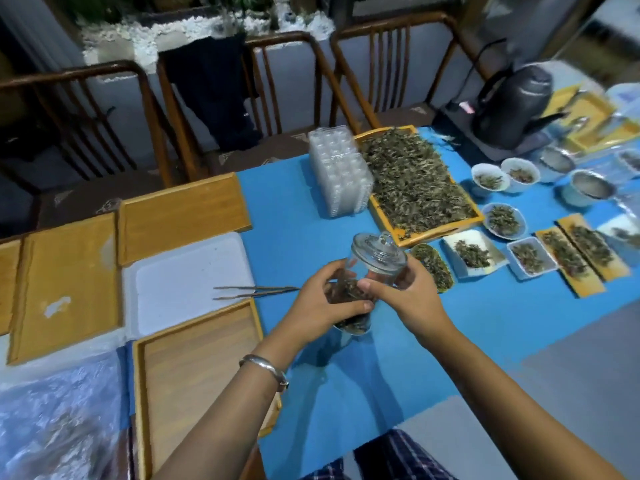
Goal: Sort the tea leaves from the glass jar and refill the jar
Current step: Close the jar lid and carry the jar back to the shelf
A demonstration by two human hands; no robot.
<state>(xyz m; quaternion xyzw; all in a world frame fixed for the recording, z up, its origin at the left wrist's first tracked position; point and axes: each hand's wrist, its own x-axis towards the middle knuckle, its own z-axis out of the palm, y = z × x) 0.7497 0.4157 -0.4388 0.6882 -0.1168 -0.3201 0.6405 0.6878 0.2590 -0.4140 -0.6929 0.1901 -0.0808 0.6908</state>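
A clear glass jar (360, 289) with dark tea leaves in its lower half is held above the blue table cloth, tilted with its top away from me. Its glass lid (379, 252) with a knob sits on top. My left hand (322, 304) wraps the jar's body from the left. My right hand (401, 292) grips the jar's upper part just under the lid from the right. Wooden tweezers (256, 292) lie on a white tray (183, 282) to the left of the jar.
A bamboo tray (197, 375) lies near left, more bamboo boards (180, 216) beyond it. A large tray of tea leaves (415, 181), stacked clear plastic packs (339, 174), small dishes of leaves (504, 220) and a black kettle (512, 109) stand far right. Chairs line the far edge.
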